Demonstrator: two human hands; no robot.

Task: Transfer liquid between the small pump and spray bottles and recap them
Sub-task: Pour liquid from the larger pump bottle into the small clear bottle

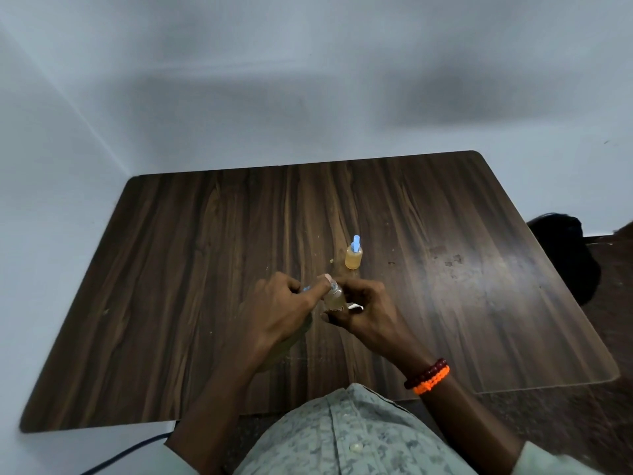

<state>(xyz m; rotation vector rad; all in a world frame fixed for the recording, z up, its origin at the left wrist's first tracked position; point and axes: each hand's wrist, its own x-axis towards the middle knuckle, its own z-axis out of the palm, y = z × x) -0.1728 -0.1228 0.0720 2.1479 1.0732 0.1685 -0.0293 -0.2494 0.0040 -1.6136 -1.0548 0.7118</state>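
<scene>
A small clear bottle [333, 298] with a little amber liquid is held just above the wooden table [171, 269], near its middle. My right hand [363, 311] grips the bottle's body from the right. My left hand [279, 306] pinches the bottle's top with thumb and forefinger; a bit of light blue cap [306, 288] shows between its fingers. Behind them a second small bottle [354, 255] stands upright on the table, filled with amber liquid and fitted with a light blue spray top.
The table sits in a corner against pale walls. A dark object [568, 255] lies beyond the table's right edge. A small white item [356, 306] lies on the table by my right hand. A cable [137, 450] runs on the floor at lower left.
</scene>
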